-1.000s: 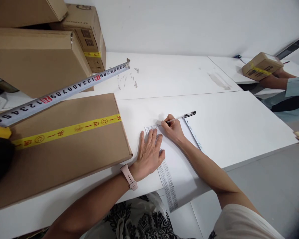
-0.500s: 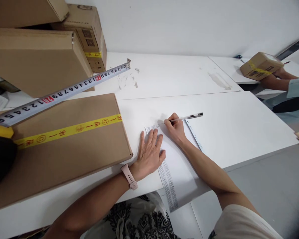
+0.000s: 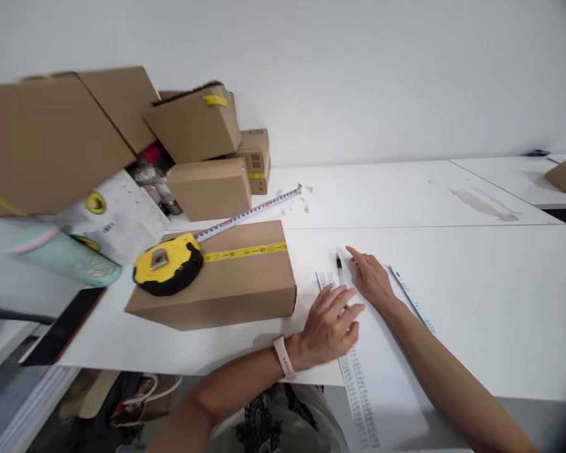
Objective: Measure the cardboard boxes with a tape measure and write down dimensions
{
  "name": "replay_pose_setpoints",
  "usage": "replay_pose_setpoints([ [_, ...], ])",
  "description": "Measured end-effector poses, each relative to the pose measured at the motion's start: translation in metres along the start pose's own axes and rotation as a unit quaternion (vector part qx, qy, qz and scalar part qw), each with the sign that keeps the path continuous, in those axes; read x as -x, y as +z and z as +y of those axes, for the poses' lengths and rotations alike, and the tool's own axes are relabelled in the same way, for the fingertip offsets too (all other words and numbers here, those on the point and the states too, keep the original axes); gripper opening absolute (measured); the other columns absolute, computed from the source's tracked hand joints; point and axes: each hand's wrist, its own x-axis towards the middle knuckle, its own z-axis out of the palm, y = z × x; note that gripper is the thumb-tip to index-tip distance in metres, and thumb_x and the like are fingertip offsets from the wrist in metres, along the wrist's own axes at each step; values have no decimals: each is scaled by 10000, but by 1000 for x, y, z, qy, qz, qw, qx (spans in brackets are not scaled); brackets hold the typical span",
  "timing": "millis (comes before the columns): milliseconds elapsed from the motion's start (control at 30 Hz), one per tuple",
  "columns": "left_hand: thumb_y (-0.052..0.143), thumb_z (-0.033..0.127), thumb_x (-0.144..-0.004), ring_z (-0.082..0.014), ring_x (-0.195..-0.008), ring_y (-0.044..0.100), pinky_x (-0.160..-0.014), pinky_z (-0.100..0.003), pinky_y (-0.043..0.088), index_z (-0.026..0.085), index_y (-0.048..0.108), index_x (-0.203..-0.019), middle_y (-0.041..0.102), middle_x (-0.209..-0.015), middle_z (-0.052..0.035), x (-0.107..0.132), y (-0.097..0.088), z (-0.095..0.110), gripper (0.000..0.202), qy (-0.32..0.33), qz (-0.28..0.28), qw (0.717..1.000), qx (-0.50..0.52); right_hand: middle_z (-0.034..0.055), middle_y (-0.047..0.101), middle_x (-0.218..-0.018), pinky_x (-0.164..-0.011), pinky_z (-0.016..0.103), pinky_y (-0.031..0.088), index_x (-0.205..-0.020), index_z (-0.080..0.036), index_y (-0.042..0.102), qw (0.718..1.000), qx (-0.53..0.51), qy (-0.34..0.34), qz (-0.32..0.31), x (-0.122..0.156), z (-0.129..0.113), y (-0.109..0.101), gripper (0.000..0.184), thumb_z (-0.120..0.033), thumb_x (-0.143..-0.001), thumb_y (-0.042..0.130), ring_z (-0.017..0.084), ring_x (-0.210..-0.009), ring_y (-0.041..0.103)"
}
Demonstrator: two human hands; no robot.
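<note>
Resting on a printed sheet (image 3: 387, 377) that overhangs the near edge of the white table (image 3: 471, 289), the left hand (image 3: 332, 324) has its fingers spread and relaxed, a pink watch (image 3: 283, 356) strapped at the wrist. The right hand (image 3: 372, 280) lies palm-down farther up the same sheet, fingers stretched out and loosely together, gripping nothing. A pen (image 3: 339, 267) lies on the sheet just beside those fingertips; whether it touches them cannot be told. The sheet carries narrow columns of tiny print, too small to read. To the left sits a cardboard box (image 3: 236, 292) crossed by yellow tape (image 3: 245, 252) with red marks that blur out. A yellow-and-black tape measure (image 3: 167, 272) rests on its top, its blade (image 3: 245, 217) drawn out toward stacked boxes (image 3: 207, 157) by the wall, numerals illegible.
</note>
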Motion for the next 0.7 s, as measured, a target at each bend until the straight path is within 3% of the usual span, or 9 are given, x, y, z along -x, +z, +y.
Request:
replay_pose_setpoints([
  [67, 495, 245, -958, -212, -1424, 482, -1231, -443, 362, 229, 671, -1233, 654, -1402, -79, 12, -39, 13, 327, 19, 78, 997, -12, 140, 716, -1027, -892, 462, 520, -1479, -192, 491, 1000, -2, 2, 3, 0, -1, 0, 612, -105, -891, 345, 313, -988, 626],
  [133, 529, 208, -938, -232, -1447, 448, -1203, -497, 386, 273, 615, -1293, 653, -1395, -72, 29, -86, 15, 371, -3, 183, 982, -49, 147, 723, -1013, -875, 469, 525, -1454, -182, 517, 1000, -2, 3, 9, 0, -2, 0, 579, -132, -904, 341, 321, -977, 632],
  [233, 623, 171, -909, -281, -1408, 485, -1184, -541, 369, 287, 545, -1348, 614, -1407, -92, 56, -156, -12, 460, -101, 372, 913, -133, 173, 728, -1016, -881, 479, 520, -1413, -146, 553, 1000, 2, 7, 13, 0, -3, -1, 536, -178, -928, 328, 333, -980, 641],
  [267, 671, 224, -896, -308, -1405, 482, -1187, -552, 351, 268, 552, -1345, 576, -1445, -117, 64, -176, -27, 466, -132, 400, 893, -162, 180, 729, -1019, -893, 484, 515, -1399, -138, 565, 1000, 1, 12, 13, -1, -4, -1, 521, -206, -941, 328, 337, -984, 645],
  [367, 790, 436, -795, -383, -1478, 365, -1216, -567, 274, 192, 493, -1426, 426, -1568, -196, 86, -220, -74, 738, -251, 357, 889, -139, 185, 736, -1037, -916, 494, 509, -1361, -135, 595, 998, -21, 64, 4, -8, -12, -7, 503, -313, -964, 343, 345, -1015, 654],
  [467, 849, 487, -706, -388, -1443, 419, -1186, -548, 329, 201, 418, -1508, 449, -1559, -195, 103, -243, -106, 955, -370, 271, 889, -7, 181, 742, -1101, -913, 515, 518, -1391, -128, 572, 986, -82, 141, -25, -17, -34, -22, 556, -429, -965, 379, 359, -1062, 658],
  [567, 880, 483, -662, -375, -1366, 516, -1156, -534, 371, 221, 470, -1487, 536, -1494, -168, 110, -248, -120, 958, -398, 215, 890, 65, 166, 726, -1226, -989, 527, 506, -1439, -181, 545, 969, -196, 145, -36, -20, -75, -41, 610, -553, -973, 415, 344, -1132, 657],
  [633, 889, 468, -637, -354, -1311, 562, -1146, -518, 388, 218, 555, -1408, 609, -1411, -140, 110, -245, -124, 876, -376, 235, 894, 67, 149, 692, -1330, -1038, 525, 497, -1437, -246, 553, 947, -290, 128, -53, -18, -107, -51, 600, -612, -983, 411, 325, -1204, 649],
  [700, 904, 454, -594, -327, -1240, 603, -1125, -493, 415, 207, 620, -1309, 669, -1302, -113, 108, -239, -125, 808, -358, 296, 882, 77, 136, 622, -1448, -1110, 543, 454, -1474, -287, 516, 920, -369, 101, -89, -12, -135, -57, 630, -660, -976, 417, 321, -1336, 583],
])
